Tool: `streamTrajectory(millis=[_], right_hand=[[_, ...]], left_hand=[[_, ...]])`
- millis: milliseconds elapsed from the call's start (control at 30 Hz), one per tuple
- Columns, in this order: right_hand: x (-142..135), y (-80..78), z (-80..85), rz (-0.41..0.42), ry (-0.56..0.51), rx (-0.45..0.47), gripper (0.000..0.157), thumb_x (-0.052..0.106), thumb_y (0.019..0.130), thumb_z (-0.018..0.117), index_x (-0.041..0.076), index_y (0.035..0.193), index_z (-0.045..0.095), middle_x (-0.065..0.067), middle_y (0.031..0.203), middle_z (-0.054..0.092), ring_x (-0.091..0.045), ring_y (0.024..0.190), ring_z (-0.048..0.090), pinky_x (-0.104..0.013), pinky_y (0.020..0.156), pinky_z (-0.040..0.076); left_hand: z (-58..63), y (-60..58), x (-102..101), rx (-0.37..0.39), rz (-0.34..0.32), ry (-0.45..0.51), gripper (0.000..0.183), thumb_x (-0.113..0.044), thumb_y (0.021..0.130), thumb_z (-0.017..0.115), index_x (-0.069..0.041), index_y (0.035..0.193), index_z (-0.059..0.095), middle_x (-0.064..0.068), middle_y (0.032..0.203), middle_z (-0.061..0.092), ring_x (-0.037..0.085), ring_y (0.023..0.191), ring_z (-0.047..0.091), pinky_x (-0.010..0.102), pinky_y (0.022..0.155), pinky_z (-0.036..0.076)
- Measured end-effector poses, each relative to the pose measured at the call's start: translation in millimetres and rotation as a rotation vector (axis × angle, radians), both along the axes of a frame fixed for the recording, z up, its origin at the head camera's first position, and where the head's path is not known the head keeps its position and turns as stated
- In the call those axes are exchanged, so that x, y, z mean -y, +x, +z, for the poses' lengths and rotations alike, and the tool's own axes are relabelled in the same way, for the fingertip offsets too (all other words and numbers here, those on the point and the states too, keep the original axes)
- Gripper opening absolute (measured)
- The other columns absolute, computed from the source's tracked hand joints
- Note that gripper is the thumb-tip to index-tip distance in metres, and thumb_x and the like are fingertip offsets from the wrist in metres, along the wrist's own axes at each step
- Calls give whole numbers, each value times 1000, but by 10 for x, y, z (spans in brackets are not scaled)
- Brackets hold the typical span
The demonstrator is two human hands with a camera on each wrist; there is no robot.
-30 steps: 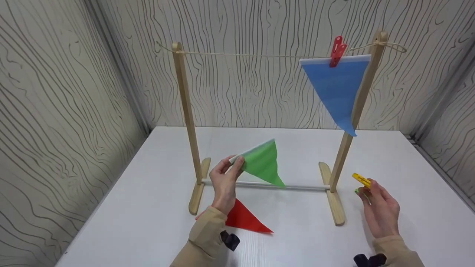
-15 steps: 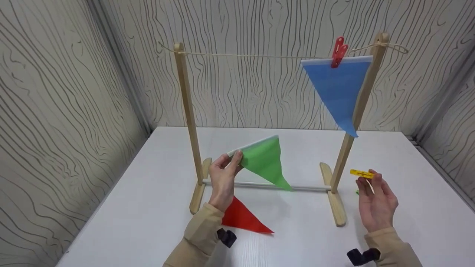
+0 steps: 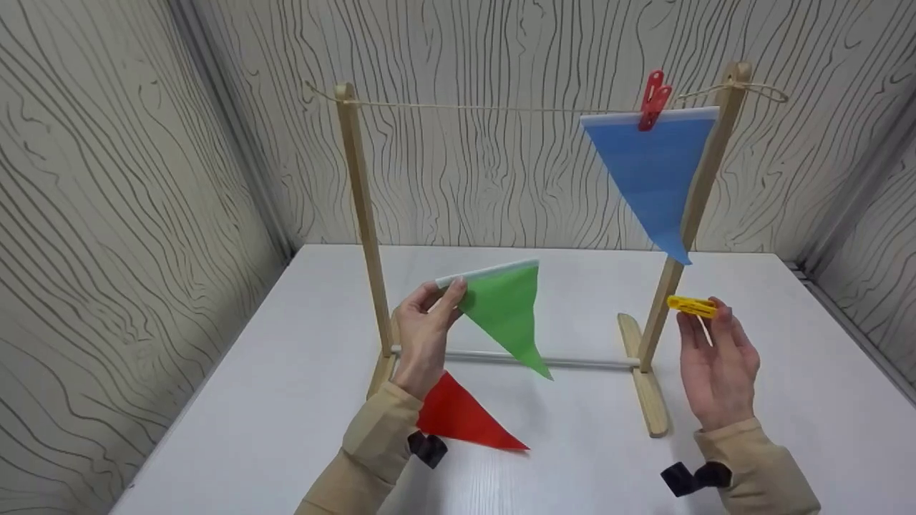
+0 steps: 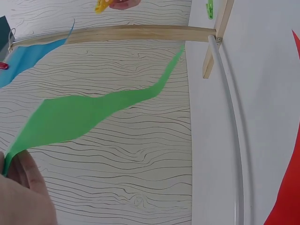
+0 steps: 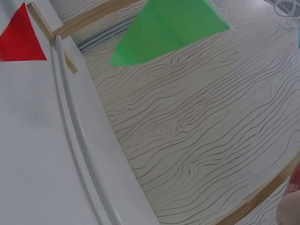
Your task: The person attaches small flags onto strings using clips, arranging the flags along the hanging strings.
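Observation:
My left hand (image 3: 426, 336) pinches a green triangular flag (image 3: 507, 307) at the left end of its white top edge, and the flag's point hangs down over the table. Between the thumb and fingers of my right hand (image 3: 719, 368) is a yellow clothespin (image 3: 692, 307), held in front of the right post. A blue triangular flag (image 3: 655, 175) hangs from the string (image 3: 465, 107) near its right end under a red clothespin (image 3: 653, 101). On the table a red triangular flag (image 3: 469, 418) lies partly hidden by my left forearm.
The string is tied between a left wooden post (image 3: 363, 214) and a right wooden post (image 3: 705, 189), joined low down by a white rod (image 3: 590, 363). A green clothespin (image 4: 210, 9) lies on the table near the right post's foot. A patterned wall (image 3: 486, 186) stands behind.
My right hand has risen with the yellow clothespin, turning it nearly level. My left hand has lifted the green flag slightly, and its top edge is closer to level.

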State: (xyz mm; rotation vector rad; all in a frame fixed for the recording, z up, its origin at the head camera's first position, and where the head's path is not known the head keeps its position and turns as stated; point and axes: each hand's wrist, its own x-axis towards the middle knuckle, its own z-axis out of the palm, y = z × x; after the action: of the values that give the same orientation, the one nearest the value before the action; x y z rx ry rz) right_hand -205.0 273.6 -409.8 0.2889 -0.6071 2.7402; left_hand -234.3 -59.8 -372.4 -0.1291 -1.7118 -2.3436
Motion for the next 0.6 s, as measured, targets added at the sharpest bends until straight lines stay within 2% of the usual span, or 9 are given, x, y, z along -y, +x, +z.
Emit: streamTrajectory(millis=[367, 600], right_hand=[[183, 4, 293, 6, 57, -95, 24, 2, 102, 50, -6, 122, 61, -12, 127, 51, -27, 117, 65, -33, 101, 55], [276, 2, 457, 8, 79, -132, 24, 4, 103, 50, -7, 123, 57, -15, 126, 52, -28, 113, 66, -31, 100, 55]], left_hand=[[190, 11, 18, 8, -44, 54, 24, -12, 94, 69, 1, 114, 65, 6, 104, 73, 15, 96, 71, 39, 103, 54], [285, -5, 1, -7, -57, 92, 27, -7, 93, 69, 3, 118, 63, 6, 104, 73, 14, 94, 71, 37, 103, 55]])
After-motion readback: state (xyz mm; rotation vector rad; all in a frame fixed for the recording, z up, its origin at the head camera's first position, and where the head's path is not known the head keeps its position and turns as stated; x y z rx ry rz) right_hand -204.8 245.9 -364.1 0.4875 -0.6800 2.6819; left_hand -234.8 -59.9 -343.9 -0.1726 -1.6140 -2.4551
